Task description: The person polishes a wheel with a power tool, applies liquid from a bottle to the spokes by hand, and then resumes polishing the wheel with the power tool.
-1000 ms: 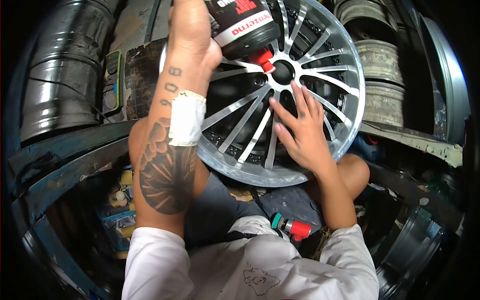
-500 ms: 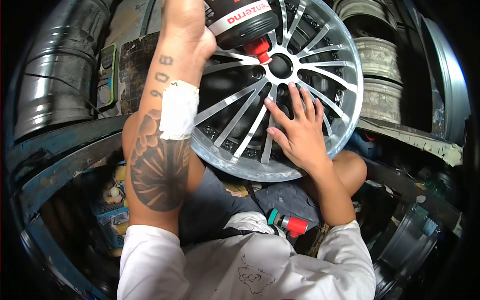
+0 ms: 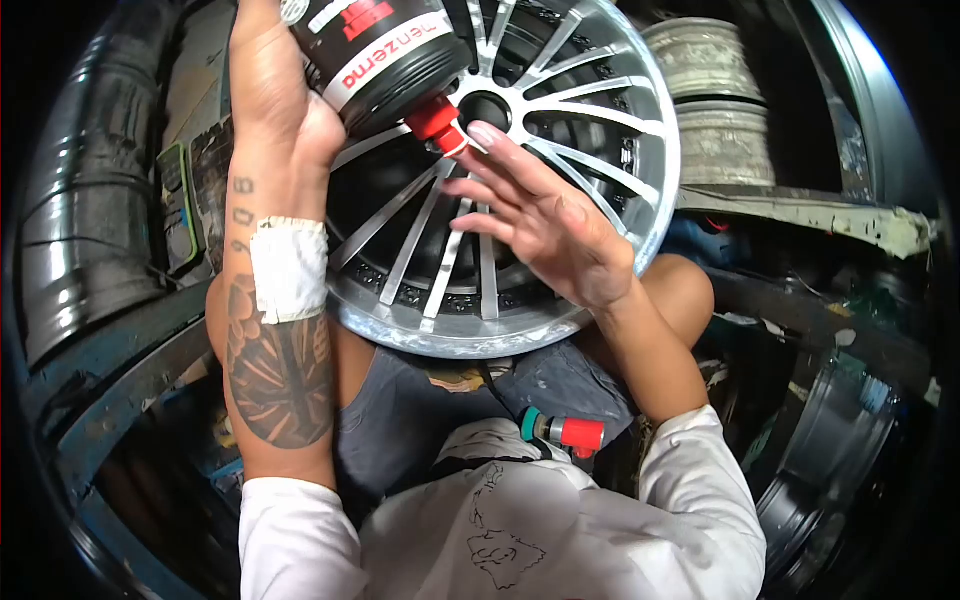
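My left hand (image 3: 275,85) holds a black bottle (image 3: 385,65) with a red nozzle, tilted with its tip down over the wheel's hub. A silver multi-spoke wheel rim (image 3: 440,345) rests across my legs. My right hand (image 3: 555,225) is raised above the spokes with the palm partly turned up and its fingers apart. Its fingertips are beside the nozzle tip; whether they touch it I cannot tell. A white patch (image 3: 289,270) is wrapped on my left forearm.
A red tool with a green pad (image 3: 578,433) lies at my lap. Metal rims (image 3: 708,140) are stacked at the right, and large metal cylinders (image 3: 105,190) stand at the left. Another rim (image 3: 830,450) is at the lower right. A ledge (image 3: 820,220) runs along the right.
My left hand and the bottle have shifted left and down from the hub's centre. My right hand has lifted off the spokes and turned its palm up toward the nozzle. The view has shifted slightly.
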Demonstrator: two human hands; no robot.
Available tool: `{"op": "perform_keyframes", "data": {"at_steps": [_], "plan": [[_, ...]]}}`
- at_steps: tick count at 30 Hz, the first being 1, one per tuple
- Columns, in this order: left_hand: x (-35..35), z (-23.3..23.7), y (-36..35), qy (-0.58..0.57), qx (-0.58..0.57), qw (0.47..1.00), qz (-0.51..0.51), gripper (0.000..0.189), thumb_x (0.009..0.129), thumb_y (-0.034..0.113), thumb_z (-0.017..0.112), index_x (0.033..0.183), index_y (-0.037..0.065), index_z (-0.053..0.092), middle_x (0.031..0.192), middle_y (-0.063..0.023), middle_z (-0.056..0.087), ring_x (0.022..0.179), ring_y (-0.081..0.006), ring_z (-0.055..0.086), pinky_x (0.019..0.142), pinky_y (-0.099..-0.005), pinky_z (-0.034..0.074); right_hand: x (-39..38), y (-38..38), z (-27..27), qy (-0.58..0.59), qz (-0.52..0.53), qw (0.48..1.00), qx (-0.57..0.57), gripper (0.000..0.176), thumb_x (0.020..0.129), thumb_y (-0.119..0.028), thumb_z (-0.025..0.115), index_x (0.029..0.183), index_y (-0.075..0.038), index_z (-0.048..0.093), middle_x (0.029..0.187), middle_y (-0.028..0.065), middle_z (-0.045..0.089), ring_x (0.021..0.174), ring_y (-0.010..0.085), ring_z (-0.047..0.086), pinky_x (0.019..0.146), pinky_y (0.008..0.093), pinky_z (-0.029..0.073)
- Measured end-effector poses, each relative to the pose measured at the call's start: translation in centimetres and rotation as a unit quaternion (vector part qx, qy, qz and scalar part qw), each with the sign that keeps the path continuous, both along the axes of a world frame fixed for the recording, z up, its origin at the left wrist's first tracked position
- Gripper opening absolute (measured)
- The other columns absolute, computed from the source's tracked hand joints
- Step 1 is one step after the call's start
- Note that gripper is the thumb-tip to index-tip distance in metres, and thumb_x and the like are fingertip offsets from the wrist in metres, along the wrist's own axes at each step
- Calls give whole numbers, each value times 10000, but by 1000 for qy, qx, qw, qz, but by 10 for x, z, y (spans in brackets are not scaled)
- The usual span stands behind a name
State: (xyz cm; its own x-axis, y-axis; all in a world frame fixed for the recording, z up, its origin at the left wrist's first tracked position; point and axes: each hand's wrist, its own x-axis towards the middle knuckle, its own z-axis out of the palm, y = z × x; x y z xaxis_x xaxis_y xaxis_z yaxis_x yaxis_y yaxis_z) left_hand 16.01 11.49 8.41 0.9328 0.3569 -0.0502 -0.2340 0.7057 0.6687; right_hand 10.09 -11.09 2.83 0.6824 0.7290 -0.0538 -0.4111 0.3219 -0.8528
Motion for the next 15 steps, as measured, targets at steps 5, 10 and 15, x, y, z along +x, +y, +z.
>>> {"op": "perform_keyframes", "data": {"at_steps": [5,10,15], "plan": [[12,-17,5,-39,-54,997,-43,431,1064,423,579,1264,44,627,1059,-70,724,892,-176,709,809,-334,618,-12,8,2,186,-12,965,184,898,1025,-491,562,1665,-40,122,1679,225,267,1531,423,302,1213,575,317],[15,-17,6,-53,-31,998,-20,443,1074,447,559,1242,44,634,1049,-66,718,879,-172,703,804,-326,613,-13,9,3,219,-12,959,181,884,1042,-549,504,1662,-40,133,1683,243,249,1530,420,309,1213,588,321],[12,-13,4,-40,-12,999,-11,483,1080,476,536,1239,31,634,1051,-76,718,884,-172,703,796,-323,613,-11,5,-2,225,-8,950,214,840,1039,-501,520,1644,-6,214,1682,255,255,1523,420,327,1206,573,336]]}}
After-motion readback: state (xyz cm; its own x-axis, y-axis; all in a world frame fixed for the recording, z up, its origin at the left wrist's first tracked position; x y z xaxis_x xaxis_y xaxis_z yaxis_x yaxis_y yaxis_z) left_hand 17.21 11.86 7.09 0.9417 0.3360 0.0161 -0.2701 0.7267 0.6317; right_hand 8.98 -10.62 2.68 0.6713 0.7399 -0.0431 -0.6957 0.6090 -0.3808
